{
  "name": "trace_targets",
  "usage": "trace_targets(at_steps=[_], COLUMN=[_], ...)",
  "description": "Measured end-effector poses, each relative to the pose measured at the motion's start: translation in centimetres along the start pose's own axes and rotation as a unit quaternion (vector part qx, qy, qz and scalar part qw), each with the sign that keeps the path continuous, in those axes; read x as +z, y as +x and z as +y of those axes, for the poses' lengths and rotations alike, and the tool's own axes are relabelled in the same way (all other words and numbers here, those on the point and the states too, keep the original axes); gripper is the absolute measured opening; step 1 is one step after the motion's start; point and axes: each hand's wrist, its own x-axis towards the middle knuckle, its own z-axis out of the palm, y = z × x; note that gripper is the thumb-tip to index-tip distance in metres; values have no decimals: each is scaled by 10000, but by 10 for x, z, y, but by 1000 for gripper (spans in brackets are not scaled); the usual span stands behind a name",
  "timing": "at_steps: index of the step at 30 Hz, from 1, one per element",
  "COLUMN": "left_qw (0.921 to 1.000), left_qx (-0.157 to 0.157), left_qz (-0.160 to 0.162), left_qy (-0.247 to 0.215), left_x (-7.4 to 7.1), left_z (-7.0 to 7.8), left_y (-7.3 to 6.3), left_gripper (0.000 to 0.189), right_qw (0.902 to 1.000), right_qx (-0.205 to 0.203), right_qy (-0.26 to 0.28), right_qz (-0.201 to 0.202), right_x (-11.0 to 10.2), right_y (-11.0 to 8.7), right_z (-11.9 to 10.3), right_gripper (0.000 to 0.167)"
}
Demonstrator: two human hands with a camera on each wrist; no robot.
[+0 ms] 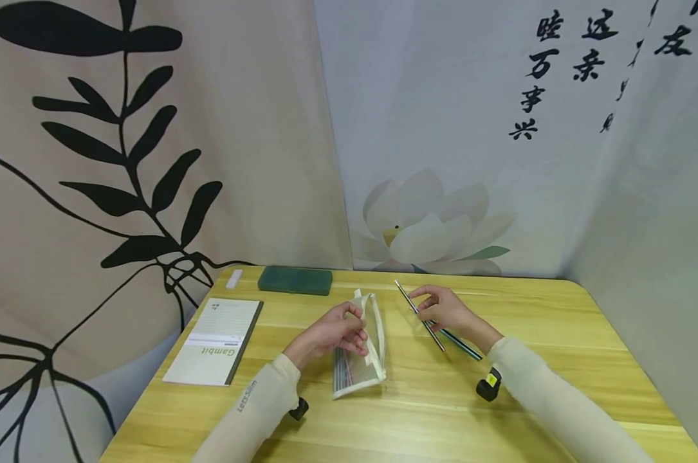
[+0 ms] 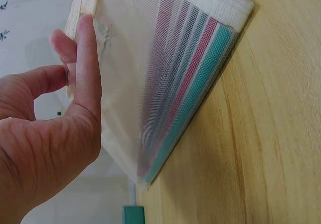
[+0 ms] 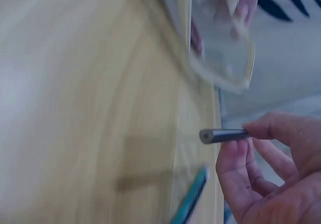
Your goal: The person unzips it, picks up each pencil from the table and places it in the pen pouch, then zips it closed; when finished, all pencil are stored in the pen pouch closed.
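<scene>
My left hand (image 1: 332, 329) pinches the edge of a translucent mesh zip pouch (image 1: 357, 376) near the middle of the table. The pouch has a whitish border and coloured stripes along its lower part; its mouth gapes toward the right. Between thumb and fingertips my right hand (image 1: 450, 312) holds a slim, dark silvery pencil (image 3: 225, 135), raised over the tabletop and tilted. Its flat end with a central core faces the pouch in the right wrist view. Beneath that hand lies a teal-and-black striped stick (image 1: 463, 345), pencil-like in shape, on the wood.
A notebook (image 1: 210, 334) marked "Gambit" lies at the left of the wooden table (image 1: 557, 386). A dark green case (image 1: 294, 281) and a small white block (image 1: 233, 278) sit by the back edge. Printed cloth walls rise behind and beside the table.
</scene>
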Motion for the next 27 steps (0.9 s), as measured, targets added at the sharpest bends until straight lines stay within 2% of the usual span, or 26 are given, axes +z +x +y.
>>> trace_targets(at_steps=[6,16,21,27], left_qw=[10000,10000,9998,9997], left_qx=[-57,-12,21,19], left_qz=[5,-67,-180,-246], left_qy=[-18,36,18,1], left_x=[0,3,7,12], left_z=[2,3,3,3], left_y=[0,-2,-1,0], left_gripper=[23,25,24,22], right_qw=[9977,9901,9873,9843], right_qx=[245,566,716,844], right_qy=[413,524,707,1141], right_qz=[-476,-1172,-1226,-1051], right_x=[25,57,65,75], right_y=[-9,-12,-6,0], right_z=[-16,-30,-33,-32], right_gripper=[48,49,48,46])
